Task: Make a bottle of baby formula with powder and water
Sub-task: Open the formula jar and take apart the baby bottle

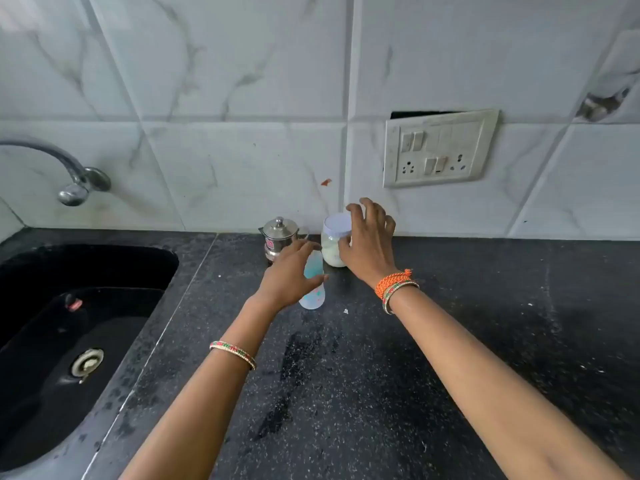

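- Head view, looking down at a black speckled counter (398, 375) w/ white marble-look wall tiles behind.
- Left hand (287, 275) reaches fwd, fingers curled round a clear baby bottle (313, 289) w/ blue and coloured print; thumb on bottle's right side, fingers on the left. Bottle stands upright on the counter, roughly centre frame, near the wall. Its top is hidden by the hand.
- Right hand (369, 244) is spread open, fingers splayed over and beside a clear jar (334, 242) w/ white lid. Fingertips look to touch the lid rim; can't tell if it's actually gripped.
- Jar holds pale creamy powder, filling the lower part. It sits by the wall, just behind and right of the bottle.
- Small steel pot (278, 235) w/ knobbed lid stands left of the jar, by the wall, partly behind left hand's fingers.
- Left forearm wears one thin beaded bangle; right wrist wears orange thread and bangles.
- Black sink (69, 341) set into the counter at far left, drain visible; chrome tap (69, 174) comes off the wall above it.
- White switch and socket plate (438, 148) on the wall, upper right of the jar.
- Counter shows a darker wet-looking patch in front of the bottle.
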